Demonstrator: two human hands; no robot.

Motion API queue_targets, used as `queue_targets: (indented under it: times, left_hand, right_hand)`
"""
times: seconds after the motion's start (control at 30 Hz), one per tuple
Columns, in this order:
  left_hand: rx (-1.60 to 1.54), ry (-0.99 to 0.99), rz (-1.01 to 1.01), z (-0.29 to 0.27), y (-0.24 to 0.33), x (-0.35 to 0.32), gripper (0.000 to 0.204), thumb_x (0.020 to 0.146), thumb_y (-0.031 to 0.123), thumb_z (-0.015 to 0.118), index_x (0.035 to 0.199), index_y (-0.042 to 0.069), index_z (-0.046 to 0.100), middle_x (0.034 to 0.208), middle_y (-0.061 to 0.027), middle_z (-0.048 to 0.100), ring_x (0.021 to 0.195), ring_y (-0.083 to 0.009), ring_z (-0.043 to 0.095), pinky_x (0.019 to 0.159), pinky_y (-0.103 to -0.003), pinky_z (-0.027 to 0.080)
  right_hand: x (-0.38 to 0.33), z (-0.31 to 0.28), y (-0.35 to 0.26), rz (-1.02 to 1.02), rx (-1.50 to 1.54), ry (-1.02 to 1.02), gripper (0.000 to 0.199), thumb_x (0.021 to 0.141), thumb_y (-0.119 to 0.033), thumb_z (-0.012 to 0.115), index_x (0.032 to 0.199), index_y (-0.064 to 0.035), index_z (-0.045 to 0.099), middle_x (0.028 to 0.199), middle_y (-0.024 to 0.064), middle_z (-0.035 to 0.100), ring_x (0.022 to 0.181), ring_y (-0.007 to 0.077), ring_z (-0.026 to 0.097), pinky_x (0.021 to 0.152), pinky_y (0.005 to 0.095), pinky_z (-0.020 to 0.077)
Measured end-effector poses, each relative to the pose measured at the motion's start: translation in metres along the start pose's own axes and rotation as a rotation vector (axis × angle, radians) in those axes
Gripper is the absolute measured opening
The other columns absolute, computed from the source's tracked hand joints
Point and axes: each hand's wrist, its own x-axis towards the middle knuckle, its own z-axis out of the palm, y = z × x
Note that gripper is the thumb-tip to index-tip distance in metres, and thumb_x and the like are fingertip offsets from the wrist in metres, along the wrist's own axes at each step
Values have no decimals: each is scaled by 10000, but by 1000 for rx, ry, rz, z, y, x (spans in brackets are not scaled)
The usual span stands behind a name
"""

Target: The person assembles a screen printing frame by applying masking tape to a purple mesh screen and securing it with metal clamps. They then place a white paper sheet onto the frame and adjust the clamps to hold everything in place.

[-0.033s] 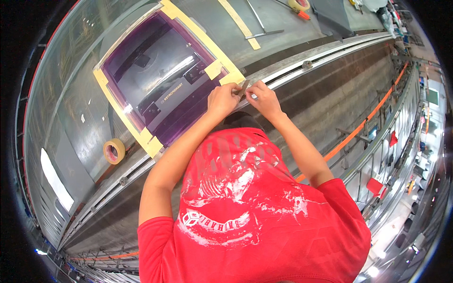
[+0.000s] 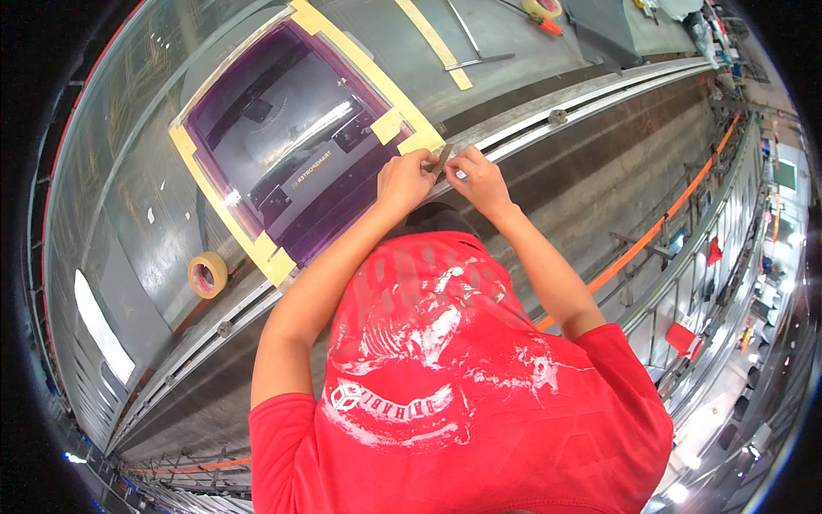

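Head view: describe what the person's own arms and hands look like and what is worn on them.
Both forearms are bare, with no gloves, watch or rings visible on the left hand or right hand. Short red sleeves end at the upper arms, part of a red T-shirt with a worn, cracked white print.

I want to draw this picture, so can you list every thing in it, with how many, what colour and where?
Framed screen: one, purple, on the metal table.
Tape border: yellow, around the screen's edges.
Tape roll: one, tan, on the table left of the screen.
Second tape roll: one, tan, at the top edge.
Loose tape strip: one, yellow, top of the table.
Metal table: one, grey.
Metal rail: grey, along the table's edge.
Small tool: one, dark, between the hands.
Red shirt: one, below.
Left hand: at the screen's corner.
Right hand: beside it, on the tool.
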Motion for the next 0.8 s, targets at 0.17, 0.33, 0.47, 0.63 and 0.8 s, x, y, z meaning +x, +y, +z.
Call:
queue_targets:
  times: [0.17, 0.33, 0.47, 0.63, 0.8]
  left_hand:
    - [-62, 8, 16, 1, -1, 6, 334, 737, 200, 696, 1063, 132, 726, 860, -148, 716, 812, -310, 697, 745, -397, 531]
    - [-91, 26, 26, 4, 2, 15, 328, 742, 205, 688, 1061, 140, 733, 847, -142, 716, 789, -298, 697, 737, -388, 533]
    - [-38, 32, 6, 4, 6, 14, 298, 736, 208, 685, 1025, 167, 748, 823, -108, 722, 805, -289, 697, 744, -396, 533]
    - [-73, 43, -67, 0, 9, 14, 324, 724, 213, 697, 1042, 184, 750, 804, -90, 722, 775, -264, 699, 727, -387, 532]
    - [-129, 3, -129, -2, 8, 16, 329, 742, 234, 703, 1066, 193, 745, 804, -65, 725, 762, -232, 698, 728, -365, 524]
  right_hand:
    - [2, 2, 5, -5, 25, 7, 111, 758, -64, 716, 845, -70, 647, 858, 74, 606, 737, 276, 642, 624, 363, 532]
    - [8, 2, 9, 25, 79, 69, 124, 753, -48, 723, 856, -60, 656, 867, 81, 619, 753, 265, 648, 647, 346, 530]
    - [2, 3, 8, 64, 111, 165, 117, 755, -38, 729, 848, -44, 657, 867, 85, 627, 760, 259, 647, 663, 333, 528]
    - [-5, 10, 8, 154, 249, 259, 120, 769, -26, 727, 876, -12, 675, 859, 109, 633, 761, 220, 662, 674, 304, 527]
    - [-6, 10, 1, 220, 321, 298, 116, 780, -20, 721, 890, -9, 685, 870, 109, 634, 769, 204, 662, 681, 300, 527]
